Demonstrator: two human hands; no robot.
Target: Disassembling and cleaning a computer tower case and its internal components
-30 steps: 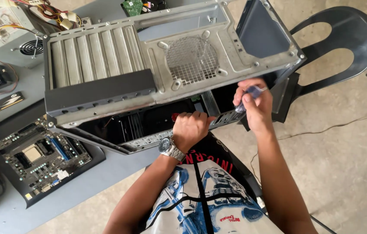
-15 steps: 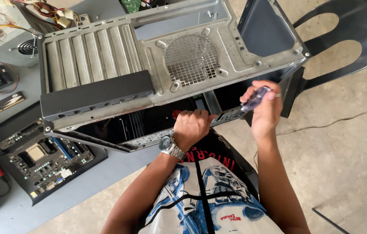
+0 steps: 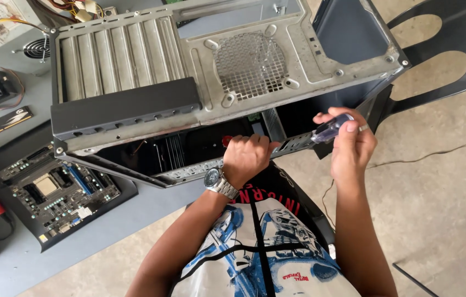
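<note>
Head view: left hand (image 3: 246,159) clamps grey steel computer case (image 3: 134,66) edge; right hand (image 3: 351,146) pinches clear-handled screwdriver (image 3: 329,129) at frame. Case empty, motherboard (image 3: 57,190) out.

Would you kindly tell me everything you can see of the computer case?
The computer case is bare grey metal, dusty, lying over the table edge with its rear panel up: slot covers, a round fan grille, a black strip. Its open side faces the person. The left hand grips its lower rim; the right hand holds a screwdriver at it.
</note>
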